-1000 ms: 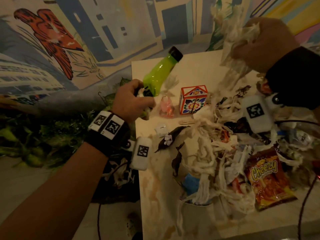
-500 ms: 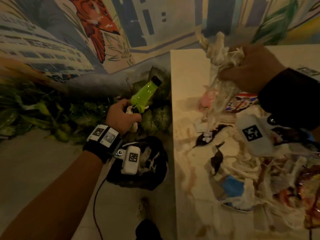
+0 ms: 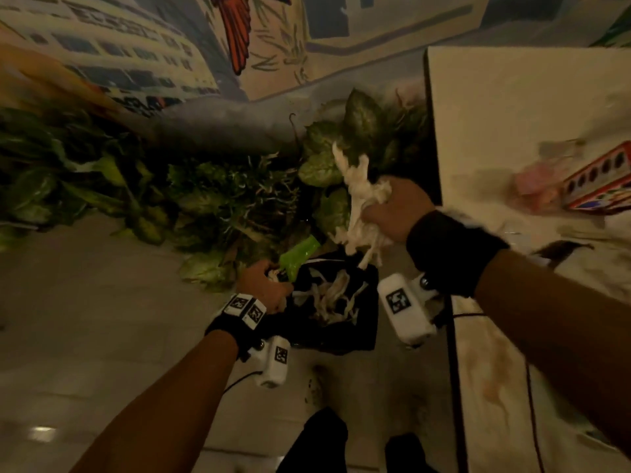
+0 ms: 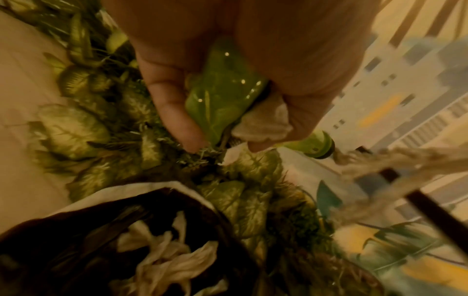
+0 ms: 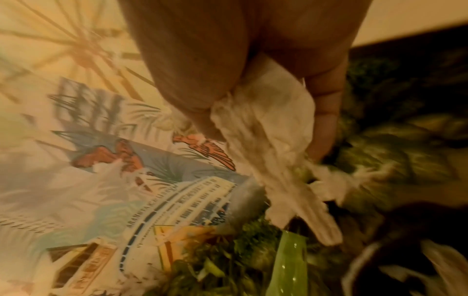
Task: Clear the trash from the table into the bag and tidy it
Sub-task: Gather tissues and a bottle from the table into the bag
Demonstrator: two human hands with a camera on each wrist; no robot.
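A black trash bag (image 3: 355,332) lies open on the floor left of the table, with crumpled white paper (image 3: 333,297) inside it. My left hand (image 3: 264,285) grips a green plastic bottle (image 3: 298,256) and a scrap of paper at the bag's far left rim. The left wrist view shows the bottle (image 4: 222,96) and the paper scrap (image 4: 263,124) between fingers and thumb, above the bag (image 4: 76,230). My right hand (image 3: 392,213) holds a wad of white tissue strips (image 3: 358,199) above the bag's far side; the strips (image 5: 273,152) hang down from the fist.
The white table (image 3: 512,107) fills the right side, with a red patterned box (image 3: 601,180) and a pink item (image 3: 536,180) on it and brown stains near its left edge. Leafy plants (image 3: 222,199) line the painted wall behind the bag. My shoes (image 3: 321,438) stand on the tiled floor.
Both hands have swung left off the table and down toward the bag. The bottle has dropped to the bag's rim, and the tissue wad has moved from above the table to above the bag.
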